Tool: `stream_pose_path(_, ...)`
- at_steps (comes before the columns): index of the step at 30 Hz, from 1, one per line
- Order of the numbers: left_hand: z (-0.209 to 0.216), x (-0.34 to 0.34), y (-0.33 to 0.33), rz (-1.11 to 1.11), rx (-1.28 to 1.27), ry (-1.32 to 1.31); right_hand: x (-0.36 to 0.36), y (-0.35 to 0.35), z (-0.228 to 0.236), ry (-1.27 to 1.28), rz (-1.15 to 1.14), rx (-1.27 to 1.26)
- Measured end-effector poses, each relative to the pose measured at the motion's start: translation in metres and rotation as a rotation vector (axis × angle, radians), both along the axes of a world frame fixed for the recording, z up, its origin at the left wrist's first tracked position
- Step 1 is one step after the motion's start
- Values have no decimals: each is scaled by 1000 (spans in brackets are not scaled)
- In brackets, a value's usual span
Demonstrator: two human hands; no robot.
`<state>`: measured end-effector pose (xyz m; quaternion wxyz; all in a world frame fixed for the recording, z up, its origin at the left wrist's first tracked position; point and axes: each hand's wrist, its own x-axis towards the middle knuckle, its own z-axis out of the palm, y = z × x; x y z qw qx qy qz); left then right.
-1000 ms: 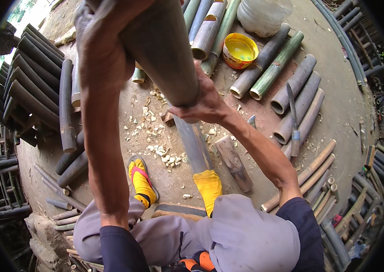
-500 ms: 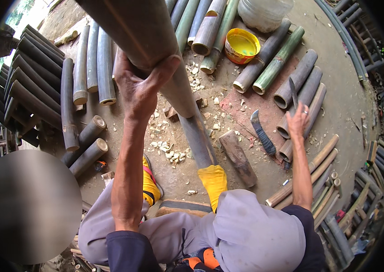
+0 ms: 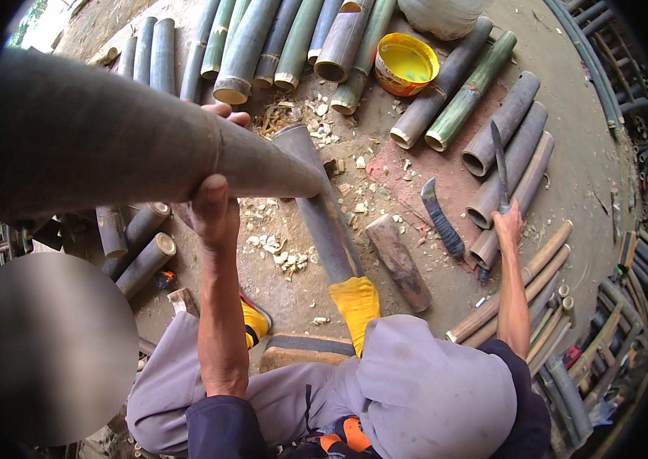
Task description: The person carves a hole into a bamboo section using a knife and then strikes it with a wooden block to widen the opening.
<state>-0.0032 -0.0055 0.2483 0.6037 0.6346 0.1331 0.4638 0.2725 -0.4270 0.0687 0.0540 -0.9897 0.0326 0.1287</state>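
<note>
Up goes your left hand's (image 3: 212, 218) firm grip on the thick bamboo tube (image 3: 125, 138), lifted at your left; your right hand (image 3: 507, 226) clasps the knife (image 3: 501, 164) by its handle, near grey tubes (image 3: 524, 141).

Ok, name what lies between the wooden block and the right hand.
In the head view, a curved knife and the end of a bamboo tube lie between wooden block and right hand.
</note>
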Motion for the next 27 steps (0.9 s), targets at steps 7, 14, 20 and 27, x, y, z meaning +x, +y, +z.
stream_pose_path(7,-6,-22,-3,45,-140,-255,-7,-29,-7,-169,94,318)
stream_pose_path(14,5,-65,-22,33,23,-251,-106,133,75,509,-149,1092)
stream_pose_path(20,12,-65,-55,55,-20,-164,-178,211,25,703,131,1351)
stream_pose_path(27,1,-78,-52,-37,33,-68,-184,239,8,706,281,1234)
